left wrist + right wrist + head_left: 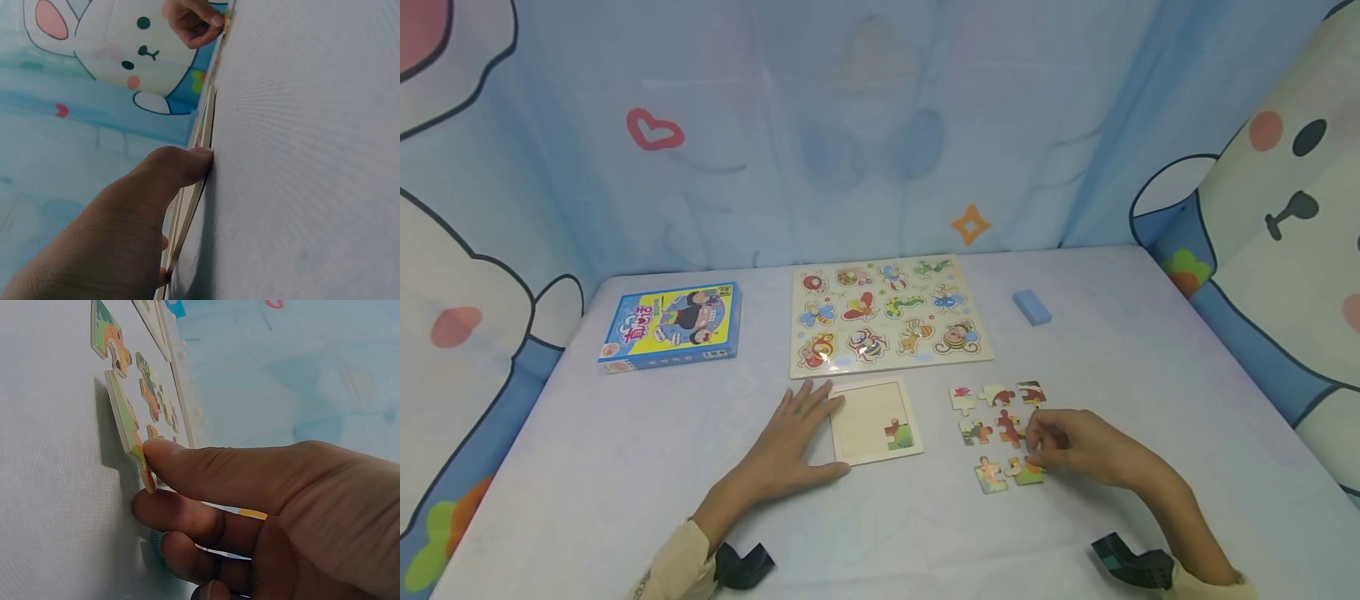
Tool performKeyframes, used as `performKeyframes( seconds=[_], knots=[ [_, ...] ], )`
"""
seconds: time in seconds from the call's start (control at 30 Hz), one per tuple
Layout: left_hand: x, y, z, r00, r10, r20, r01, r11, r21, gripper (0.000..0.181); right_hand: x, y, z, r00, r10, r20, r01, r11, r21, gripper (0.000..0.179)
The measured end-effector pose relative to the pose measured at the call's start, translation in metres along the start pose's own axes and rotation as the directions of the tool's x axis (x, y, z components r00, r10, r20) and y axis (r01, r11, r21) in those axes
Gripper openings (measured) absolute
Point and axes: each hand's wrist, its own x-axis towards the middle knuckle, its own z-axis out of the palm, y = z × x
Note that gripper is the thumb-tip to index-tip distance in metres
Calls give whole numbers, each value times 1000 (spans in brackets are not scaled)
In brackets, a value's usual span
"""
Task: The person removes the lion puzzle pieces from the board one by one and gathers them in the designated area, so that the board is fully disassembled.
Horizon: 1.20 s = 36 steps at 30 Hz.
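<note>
My left hand (786, 446) spans the left side of a small square wooden puzzle tray (857, 421), its fingers at the upper corner and its thumb at the lower one. One puzzle piece (898, 435), green and reddish brown, lies in the tray's lower right corner. To the right, my right hand (1086, 446) pinches a green-edged puzzle piece (125, 419) between thumb and index finger. That piece is tilted, one side raised off the cloth. Several loose pieces lie around it, among them an orange-and-green piece (991, 475) and a reddish brown piece (1011, 428).
Behind the tray lies a large board (891, 317) with insect pictures. A blue and yellow box (673, 325) sits at the back left. At the back right is a blue block (1032, 307). White cloth covers the table (880, 533).
</note>
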Motion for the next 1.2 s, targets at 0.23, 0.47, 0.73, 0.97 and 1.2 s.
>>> performKeyframes(
  seconds=[0.23,0.47,0.73,0.97,1.2],
  knots=[
    [-1,0,0,1000,0,0,0,1000,-2,86,-1,-1,1,1000,-1,-6,1,1000,-8,17],
    [-1,1,-1,1000,-5,4,5,1000,-7,86,0,-3,1,1000,1,-19,-1,1000,-26,18],
    [0,0,0,1000,-11,5,11,1000,-2,86,0,-4,1,1000,-3,-27,2,999,-43,19],
    [0,-1,1,1000,-8,4,8,1000,-1,86,-1,-6,3,999,9,-34,-11,998,-68,19],
    [0,-1,0,1000,-3,2,3,1000,-5,86,-1,-5,3,999,-3,-32,0,997,-82,18]
  ],
)
